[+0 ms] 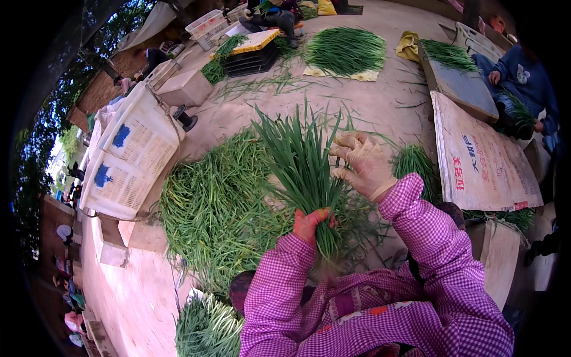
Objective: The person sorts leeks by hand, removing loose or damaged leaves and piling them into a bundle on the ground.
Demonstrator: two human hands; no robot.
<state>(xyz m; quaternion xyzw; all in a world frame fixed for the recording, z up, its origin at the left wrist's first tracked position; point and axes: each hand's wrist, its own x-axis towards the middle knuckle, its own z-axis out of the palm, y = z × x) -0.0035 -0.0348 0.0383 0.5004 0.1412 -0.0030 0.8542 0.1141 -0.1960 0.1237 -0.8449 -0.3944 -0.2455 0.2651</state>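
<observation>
My left hand [310, 225], in an orange-red glove, is wrapped round the lower part of a bunch of green chives [302, 157]. The leaves fan upward and away from me. At the bunch's right side, my right hand [364, 168] wears a pale, thin glove. Its thumb and fingertips are pinched together on a chive leaf at the edge of the bunch. A large loose heap of chives [211, 208] lies on the ground to the left of the bunch. Nearer to me on the left is another bundle of chives [208, 330] with whitish stem ends showing.
On the left a white plastic crate [134, 152] leans on its side. A smaller chive pile [415, 163] lies to my right beside a printed board [485, 154]. Farther off are a neat chive stack [346, 50] and black trays [253, 61]. A co-worker [523, 83] sits at the right.
</observation>
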